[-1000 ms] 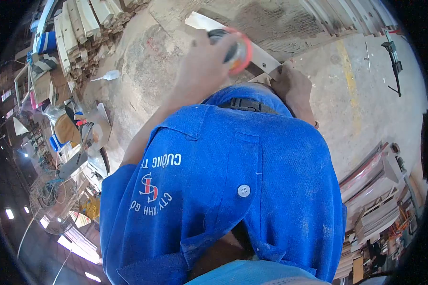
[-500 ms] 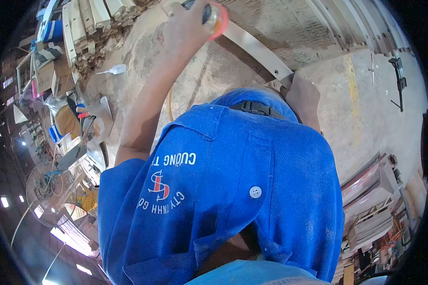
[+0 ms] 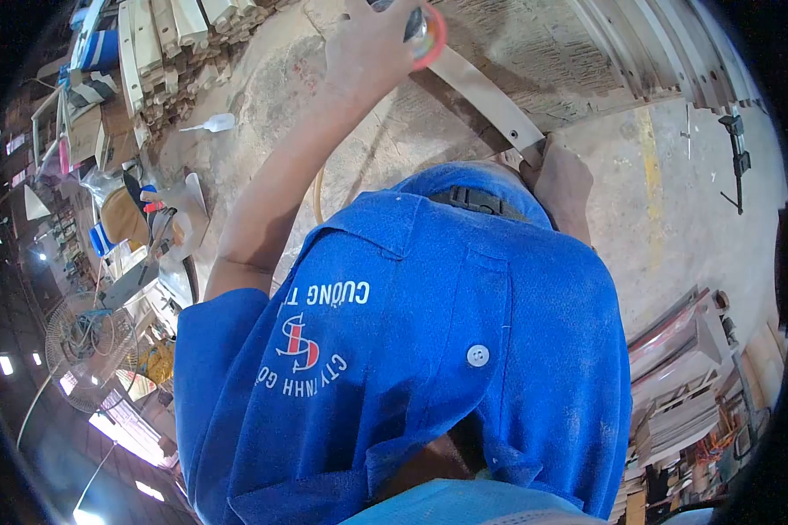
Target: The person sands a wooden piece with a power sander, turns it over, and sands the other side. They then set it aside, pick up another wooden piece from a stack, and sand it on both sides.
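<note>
My left hand [image 3: 372, 52] is wrapped round a round power sander [image 3: 429, 39] with a dark body and a reddish rim, partly cut off by the top edge of the view. The sander is over a long pale wooden strip [image 3: 477, 92], which has a small hole near its near end. My right hand [image 3: 562, 179] is closed on that near end of the strip, its fingers partly hidden behind the wrist and the blue shirt. A thin yellowish hose [image 3: 318, 194] hangs near my left forearm.
Stacked wooden pieces [image 3: 162, 39] lie at upper left, and long strips [image 3: 652, 44] at upper right. A white squeeze bottle [image 3: 214, 122] rests on the dusty surface. A black clamp [image 3: 735, 162] is at right. A fan [image 3: 87, 350] stands at lower left.
My left hand and the sander have moved to the right and slightly up along the wooden strip. My right hand keeps its hold on the strip's near end.
</note>
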The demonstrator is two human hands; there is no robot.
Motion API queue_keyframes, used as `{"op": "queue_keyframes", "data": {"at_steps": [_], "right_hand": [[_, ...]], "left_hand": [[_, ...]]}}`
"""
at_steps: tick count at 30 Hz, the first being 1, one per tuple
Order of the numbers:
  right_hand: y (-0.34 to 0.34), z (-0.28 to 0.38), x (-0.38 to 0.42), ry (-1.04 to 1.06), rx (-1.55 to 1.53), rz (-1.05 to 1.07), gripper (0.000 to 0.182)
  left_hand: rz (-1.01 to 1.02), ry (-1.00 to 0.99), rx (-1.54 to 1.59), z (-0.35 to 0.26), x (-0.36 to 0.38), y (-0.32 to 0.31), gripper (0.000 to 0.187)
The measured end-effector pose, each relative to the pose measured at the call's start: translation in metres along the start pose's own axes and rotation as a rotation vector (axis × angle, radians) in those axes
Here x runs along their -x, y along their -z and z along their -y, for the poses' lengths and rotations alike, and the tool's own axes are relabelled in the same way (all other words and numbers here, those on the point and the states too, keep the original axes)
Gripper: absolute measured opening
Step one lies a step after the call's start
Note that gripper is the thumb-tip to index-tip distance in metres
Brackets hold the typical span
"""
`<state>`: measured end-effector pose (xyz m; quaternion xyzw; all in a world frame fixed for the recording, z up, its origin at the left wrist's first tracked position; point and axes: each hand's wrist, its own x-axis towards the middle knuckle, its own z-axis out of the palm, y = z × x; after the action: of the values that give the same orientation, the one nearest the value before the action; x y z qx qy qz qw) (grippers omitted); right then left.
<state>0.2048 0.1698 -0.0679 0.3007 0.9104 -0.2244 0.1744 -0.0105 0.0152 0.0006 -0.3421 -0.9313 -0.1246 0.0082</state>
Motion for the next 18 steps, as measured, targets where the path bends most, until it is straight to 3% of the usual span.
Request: {"op": "queue_keyframes", "data": {"at_steps": [7, 13, 15, 18], "right_hand": [[-0.002, -0.002, -0.001, -0.001, -0.006, -0.008, 0.035], [-0.005, -0.004, 0.000, 0.034, -0.048, -0.050, 0.032], [-0.004, -0.004, 0.000, 0.038, -0.051, -0.054, 0.032], [-0.003, -0.003, 0.001, 0.042, -0.001, -0.044, 0.032]], "left_hand": [[0.074, 0.092, 0.044, -0.005, -0.003, 0.008, 0.042], [0.003, -0.123, 0.045, -0.010, 0.002, 0.000, 0.044], [0.069, 0.001, 0.094, -0.009, -0.003, 0.011, 0.046], [0.003, 0.023, 0.048, 0.007, -0.006, 0.007, 0.048]]}}
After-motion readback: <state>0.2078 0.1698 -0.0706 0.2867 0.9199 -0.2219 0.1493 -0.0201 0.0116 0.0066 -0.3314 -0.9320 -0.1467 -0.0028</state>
